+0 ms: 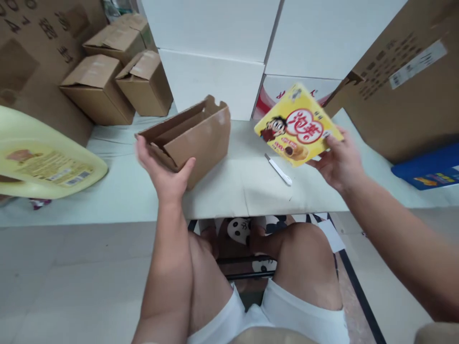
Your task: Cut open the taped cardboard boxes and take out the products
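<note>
Pale tabletop (215, 205) beneath both grips: the left hand (165, 177) clasps an open carton (202, 148), the right hand (337, 160) pinches a yellow box (301, 126). Steadying the carton and pinching lightly should avoid crushing; a knife (278, 170) lies between the hands.

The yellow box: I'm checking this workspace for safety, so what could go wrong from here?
The yellow box could slip, since the right hand holds it near one corner. The white cutter lies loose on the table with its narrow grey end showing, so it might nick a hand.
</note>
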### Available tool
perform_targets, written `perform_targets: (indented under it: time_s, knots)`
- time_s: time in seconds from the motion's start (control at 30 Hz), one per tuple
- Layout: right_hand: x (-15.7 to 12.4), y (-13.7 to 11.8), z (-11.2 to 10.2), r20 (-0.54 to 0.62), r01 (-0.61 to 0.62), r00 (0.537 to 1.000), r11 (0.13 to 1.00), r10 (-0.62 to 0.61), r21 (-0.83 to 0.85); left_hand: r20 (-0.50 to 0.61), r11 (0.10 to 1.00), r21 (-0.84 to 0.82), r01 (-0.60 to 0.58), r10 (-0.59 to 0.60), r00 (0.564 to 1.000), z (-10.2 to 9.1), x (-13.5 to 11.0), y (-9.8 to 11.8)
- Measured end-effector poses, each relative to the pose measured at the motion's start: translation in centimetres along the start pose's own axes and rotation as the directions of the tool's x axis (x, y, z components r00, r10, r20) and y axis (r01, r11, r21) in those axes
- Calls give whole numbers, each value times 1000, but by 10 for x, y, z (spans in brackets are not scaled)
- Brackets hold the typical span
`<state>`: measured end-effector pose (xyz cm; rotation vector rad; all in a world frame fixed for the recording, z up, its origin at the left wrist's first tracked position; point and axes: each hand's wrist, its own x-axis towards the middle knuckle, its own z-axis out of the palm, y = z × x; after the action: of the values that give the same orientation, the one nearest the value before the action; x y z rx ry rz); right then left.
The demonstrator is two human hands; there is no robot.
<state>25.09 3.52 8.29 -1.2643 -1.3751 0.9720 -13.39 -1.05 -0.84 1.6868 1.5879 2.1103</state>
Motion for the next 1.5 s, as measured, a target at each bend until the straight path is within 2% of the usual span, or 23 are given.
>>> perform_targets:
  time_s: [0.07,0.13,0.17,0.2,0.23,0.27,0.33,0.4,0.5,0.6,0.67,0.73,0.83,0.93,1.03,1.1,1.2,1.27,1.3,1.33,1.37,1.43,1.5]
  knots:
    - [-6,15,1,-24,-160,986,973,166,164,-160,979,113,-167,184,970,5,1,18]
    - [-12,25,1,-4,-246,967,933,256,264,-185,965,78,-250,260,948,20,-4,43]
    - [-14,29,1,14,-263,963,923,270,281,-152,978,-18,-208,203,967,31,-10,55]
    - [-16,32,2,32,-272,961,915,276,297,12,992,-111,-52,54,998,44,-16,66]
    - [-17,34,2,39,-274,960,910,276,311,267,974,-142,177,-135,954,58,-25,75]
    - [-17,37,3,37,-271,961,908,274,319,440,918,-139,370,-278,854,72,-33,80]
    - [-18,42,6,32,-256,965,915,259,311,572,862,-94,499,-363,735,99,-50,83]
    - [-20,50,10,49,-238,971,930,234,281,602,821,-67,566,-419,679,120,-64,78]
    - [-23,65,19,124,-247,967,943,224,221,558,758,-59,649,-514,651,144,-71,69]
    - [-11,77,32,137,-270,959,949,250,163,496,684,-72,726,-607,621,168,-55,68]
    - [11,74,41,81,-214,976,963,203,165,471,632,-81,771,-658,588,184,-29,72]
    - [40,56,47,7,-95,995,985,95,142,478,631,-103,769,-646,595,198,7,82]
    - [79,5,45,-57,64,996,998,-65,-17,500,702,-199,684,-528,687,209,70,105]
    - [94,-52,32,-8,219,976,975,-220,-40,523,784,-238,573,-394,756,206,123,136]
    - [95,-85,25,-27,256,965,964,-259,-75,548,836,-224,501,-317,774,197,152,159]
    - [96,-86,28,-72,248,965,965,-254,-85,544,841,-235,487,-301,783,193,154,160]
    - [96,-50,39,-56,260,965,963,-256,72,496,781,-267,565,-391,775,195,122,138]
    - [89,-7,42,-37,165,986,973,-161,161,475,708,-207,676,-531,702,198,79,116]
    - [83,18,39,-27,70,997,984,-67,166,470,652,-143,745,-618,630,198,54,105]
    - [76,43,32,-8,-28,1000,985,30,168,495,598,-72,798,-673,549,197,27,95]
    - [68,68,21,-8,-125,992,979,128,163,521,568,-25,822,-694,496,195,1,87]
    - [53,113,-12,-74,-235,965,957,250,168,530,552,-22,834,-701,477,188,-43,77]
    - [44,144,-55,-201,-242,943,962,264,128,547,557,-47,829,-681,488,180,-72,73]
